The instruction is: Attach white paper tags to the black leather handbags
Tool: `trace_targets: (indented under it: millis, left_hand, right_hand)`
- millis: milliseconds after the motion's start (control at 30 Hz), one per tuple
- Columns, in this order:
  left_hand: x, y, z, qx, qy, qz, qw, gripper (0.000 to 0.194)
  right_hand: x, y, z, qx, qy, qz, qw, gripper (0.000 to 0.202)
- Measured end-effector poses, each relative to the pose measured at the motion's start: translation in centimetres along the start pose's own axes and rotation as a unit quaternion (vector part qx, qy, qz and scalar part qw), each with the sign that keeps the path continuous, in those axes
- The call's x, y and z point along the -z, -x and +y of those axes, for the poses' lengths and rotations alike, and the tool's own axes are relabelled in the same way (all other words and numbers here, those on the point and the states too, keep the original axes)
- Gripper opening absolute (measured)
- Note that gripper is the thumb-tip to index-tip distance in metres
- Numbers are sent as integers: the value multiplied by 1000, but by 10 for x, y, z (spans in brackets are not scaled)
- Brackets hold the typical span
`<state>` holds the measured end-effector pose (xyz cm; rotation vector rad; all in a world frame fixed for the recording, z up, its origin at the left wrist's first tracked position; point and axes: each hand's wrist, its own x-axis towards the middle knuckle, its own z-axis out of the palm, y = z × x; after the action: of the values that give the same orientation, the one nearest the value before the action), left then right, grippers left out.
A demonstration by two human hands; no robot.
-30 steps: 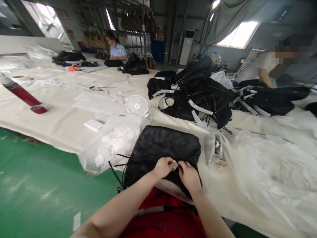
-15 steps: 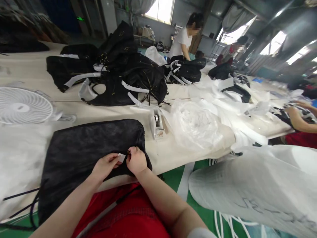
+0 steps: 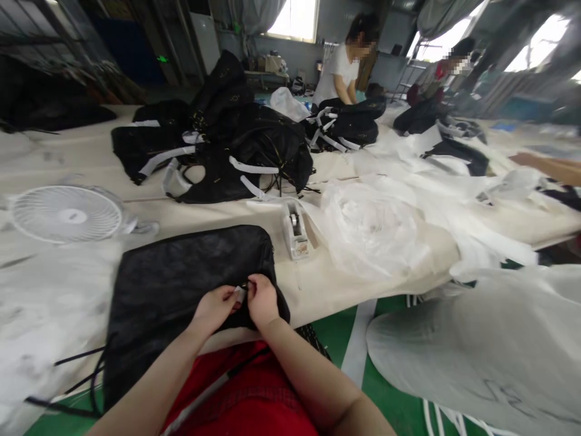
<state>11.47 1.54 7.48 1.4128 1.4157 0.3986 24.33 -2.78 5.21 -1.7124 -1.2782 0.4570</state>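
A black leather-like bag [image 3: 181, 266] lies flat on the cloth-covered table in front of me. Over its right part, my left hand [image 3: 214, 310] pinches a small white slip [image 3: 240, 295] between thumb and fingers. Right beside it, my right hand [image 3: 264, 303] is closed at the fingertips on a small brass-coloured metal piece [image 3: 245, 284] at the bag. Its exact kind is too small to make out. The slip is close against the metal piece; whether they touch I cannot tell. Black cords [image 3: 86, 375] trail from the bag's lower left.
A tape dispenser [image 3: 296, 231] stands beyond the bag, with crumpled clear plastic [image 3: 372, 224] to its right. A white fan [image 3: 68, 215] lies at left. Black bags with white-wrapped straps [image 3: 254, 145] are heaped behind. Co-workers [image 3: 345, 66] stand at the far side. A large white roll [image 3: 454, 339] is at right.
The left hand's white slip has come nearer to the right fingertips and the metal piece. My view has turned slightly left, so the scene sits further right.
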Motion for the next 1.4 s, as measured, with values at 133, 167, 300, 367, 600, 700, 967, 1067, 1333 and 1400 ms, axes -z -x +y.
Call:
trace_targets:
  millis: [133,167,300,367,600,700,967,1067,1333,1400]
  left_hand:
    - [-6,2,-3,-5,-25,5,1000,18]
    - [-8,2,-5,-2,-20,13,1000,19]
    - [-14,4,-8,3,6,44,999,21]
    - [-17,5,-8,0,10,55,998,21]
    - [-20,2,-6,-19,25,95,995,21]
    - [-21,2,-7,-13,61,90,994,23]
    - [-16,4,-9,41,197,30,979,19]
    - [-8,7,-11,49,234,-10,971,21]
    - [-16,13,-19,-14,207,21,978,11]
    - [-18,14,-22,-39,183,30,982,11]
  right_hand:
    - [-3,2,7,-19,-83,4,996,18]
    - [-4,2,9,-20,-100,0,995,18]
    - [-3,8,11,-19,-136,-11,990,16]
    - [-2,11,9,-13,-128,-14,992,16]
    - [-1,18,5,9,-75,-39,996,20]
    - [-1,18,5,25,-68,-43,996,23]
    - [12,9,7,-154,-110,-86,978,30]
    - [16,5,4,-247,-173,-203,932,31]
    - [10,2,1,-308,-183,-216,908,42]
    - [6,1,3,-308,-176,-220,909,37]
